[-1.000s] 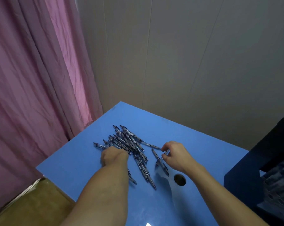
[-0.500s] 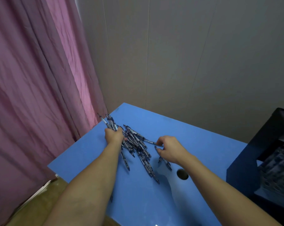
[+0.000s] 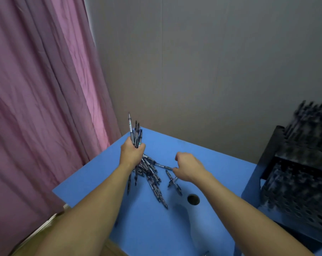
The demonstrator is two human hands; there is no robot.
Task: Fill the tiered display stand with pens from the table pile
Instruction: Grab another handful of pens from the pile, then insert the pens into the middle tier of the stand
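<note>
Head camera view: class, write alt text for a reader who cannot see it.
The left hand grips an upright bundle of pens above a pen pile on a blue table. The right hand reaches for loose pens. A black display stand stands at right.

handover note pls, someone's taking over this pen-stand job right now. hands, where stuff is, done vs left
Left hand: grips a bundle of pens, raised upright over the pile.
Right hand: fingers curled at a loose pen on the table; grip unclear.
Pen pile: many pens lie on the table.
Display stand: at right, blurred, already holding pens in its tiers.
Left: carry the bundle to the stand, then clear the pile.
</note>
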